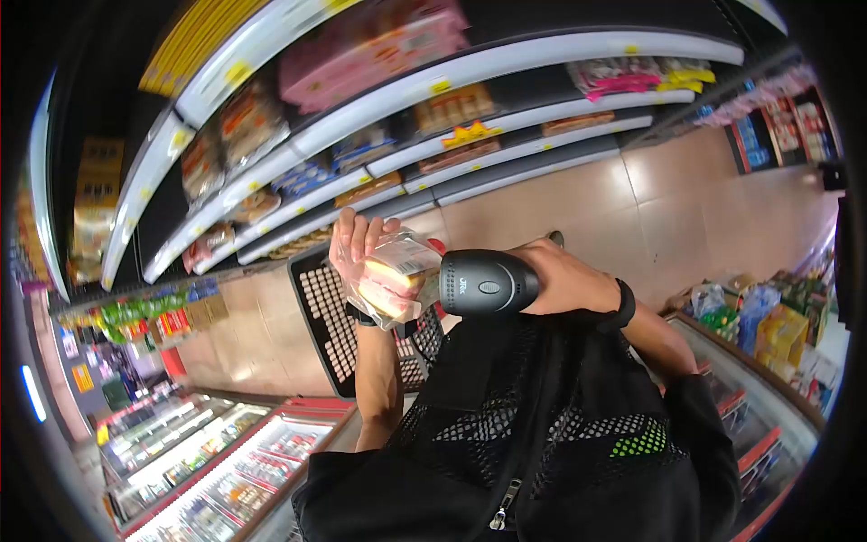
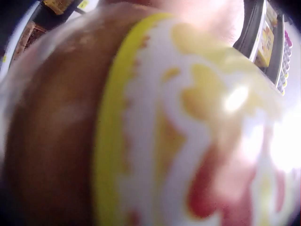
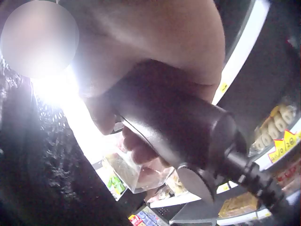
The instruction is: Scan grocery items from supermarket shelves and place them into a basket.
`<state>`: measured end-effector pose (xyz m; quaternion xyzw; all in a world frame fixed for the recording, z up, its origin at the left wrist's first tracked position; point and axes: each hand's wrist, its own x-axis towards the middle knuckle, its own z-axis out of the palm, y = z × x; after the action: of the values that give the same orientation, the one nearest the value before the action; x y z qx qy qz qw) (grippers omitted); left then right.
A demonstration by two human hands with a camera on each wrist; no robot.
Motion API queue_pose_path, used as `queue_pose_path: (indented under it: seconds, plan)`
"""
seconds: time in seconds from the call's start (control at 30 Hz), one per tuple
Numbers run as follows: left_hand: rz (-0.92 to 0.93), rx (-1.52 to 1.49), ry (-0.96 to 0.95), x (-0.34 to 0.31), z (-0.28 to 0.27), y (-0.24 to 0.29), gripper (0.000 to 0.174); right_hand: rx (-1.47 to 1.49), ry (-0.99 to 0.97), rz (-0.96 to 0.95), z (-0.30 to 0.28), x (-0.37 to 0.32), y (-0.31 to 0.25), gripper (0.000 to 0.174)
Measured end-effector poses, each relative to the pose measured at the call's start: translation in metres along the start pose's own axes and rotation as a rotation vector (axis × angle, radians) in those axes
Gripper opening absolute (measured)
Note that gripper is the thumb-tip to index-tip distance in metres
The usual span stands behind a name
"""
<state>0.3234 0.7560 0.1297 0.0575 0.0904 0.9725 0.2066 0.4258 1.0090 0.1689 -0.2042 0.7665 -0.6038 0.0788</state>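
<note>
In the head view, the left hand (image 1: 361,237) grips a clear plastic package (image 1: 394,278) with yellow and pink contents and a white barcode label. Its printed surface (image 2: 188,122) fills most of the left wrist view, blurred. The right hand (image 1: 573,278) holds a black handheld scanner (image 1: 489,284) whose head is beside the package. In the right wrist view, the right hand (image 3: 160,42) wraps round the scanner's handle (image 3: 164,113), and a ribbed cable comes out of its end; behind it the package (image 3: 136,174) shows partly.
A black shopping basket (image 1: 327,330) is below the left hand. Shelves (image 1: 542,68) of packaged food curve across the top. Glass-topped freezers (image 1: 271,452) stand at the lower left and lower right, and tiled floor (image 1: 668,190) lies between.
</note>
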Motion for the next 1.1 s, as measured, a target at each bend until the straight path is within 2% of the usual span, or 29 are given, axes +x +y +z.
queue_pose_path:
  seconds: [0.03, 0.1, 0.17, 0.23, 0.27, 0.3, 0.37, 0.43, 0.5, 0.53, 0.57, 0.63, 0.67, 0.73, 0.77, 0.83, 0.87, 0.93, 1.03, 1.07, 1.1]
  plan:
    - [0.005, 0.062, 0.003, 0.007, 0.008, -0.012, 0.031, -0.002, 0.031, 0.002, -0.011, -0.007, -0.001, 0.044]
    - [-0.013, 0.124, -0.091, 0.021, 0.008, -0.03, 0.029, 0.142, -0.071, 0.238, -0.033, -0.022, -0.002, 0.04]
    - [-0.025, 0.17, -0.043, 0.032, 0.015, -0.048, 0.03, 0.176, -0.005, 0.208, -0.048, -0.034, 0.007, 0.038]
    - [-0.086, 0.21, -0.207, 0.047, 0.014, -0.065, 0.031, 0.207, 0.054, 0.173, -0.061, -0.044, 0.018, 0.037]
    - [-0.131, 0.217, -0.117, 0.052, 0.014, -0.067, 0.029, 0.23, 0.047, 0.19, -0.066, -0.05, 0.022, 0.037]
    - [-0.14, 0.224, -0.117, 0.055, 0.016, -0.07, 0.029, 0.255, 0.037, 0.206, -0.072, -0.056, 0.026, 0.037]
    - [-0.262, 0.591, -0.135, 0.062, 0.023, -0.079, 0.03, 0.252, 0.048, 0.206, -0.084, -0.069, 0.028, 0.038]
    - [-0.224, 1.005, -0.055, 0.066, 0.025, -0.092, 0.028, 0.254, 0.054, 0.211, -0.093, -0.082, 0.036, 0.039]
    - [-0.249, 1.438, 0.153, 0.068, 0.035, -0.117, 0.025, 0.277, 0.207, 0.128, -0.093, -0.099, 0.046, 0.042]
    - [-0.184, 1.581, 0.121, 0.071, 0.027, -0.129, 0.023, 0.284, 0.192, 0.178, -0.1, -0.105, 0.043, 0.041]
    - [-0.164, 1.621, 0.024, 0.077, 0.017, -0.137, 0.023, 0.285, 0.194, 0.174, -0.105, -0.109, 0.043, 0.041]
    - [-0.115, 1.569, 0.143, 0.092, 0.014, -0.165, 0.025, 0.317, 0.231, 0.198, -0.109, -0.117, 0.042, 0.04]
    - [-0.124, 1.57, 0.136, 0.103, 0.007, -0.169, 0.025, 0.32, 0.241, 0.201, -0.107, -0.12, 0.042, 0.04]
    - [0.001, 1.896, -0.041, 0.136, -0.017, -0.182, 0.026, 0.315, 0.267, 0.208, -0.107, -0.123, 0.051, 0.04]
    - [-0.001, 1.889, -0.049, 0.152, -0.016, -0.192, 0.026, 0.31, 0.274, 0.211, -0.108, -0.126, 0.054, 0.04]
    - [0.084, 2.279, -0.314, 0.178, -0.01, -0.207, 0.025, 0.258, 0.249, 0.219, -0.104, -0.129, 0.056, 0.041]
    - [0.082, 2.277, -0.327, 0.189, -0.012, -0.212, 0.025, 0.215, 0.2, 0.279, -0.108, -0.13, 0.05, 0.042]
    - [0.119, 2.456, -0.362, 0.213, -0.018, -0.225, 0.027, 0.218, 0.219, 0.275, -0.107, -0.133, 0.049, 0.04]
    - [0.219, 2.465, -0.386, 0.241, -0.037, -0.233, 0.03, 0.198, 0.255, 0.258, -0.107, -0.139, 0.052, 0.039]
    - [0.157, 2.602, -0.493, 0.255, -0.038, -0.232, 0.033, 0.179, 0.26, 0.281, -0.108, -0.14, 0.052, 0.039]
    - [0.155, 2.593, -0.516, 0.263, -0.042, -0.237, 0.033, 0.164, 0.264, 0.307, -0.109, -0.141, 0.052, 0.04]
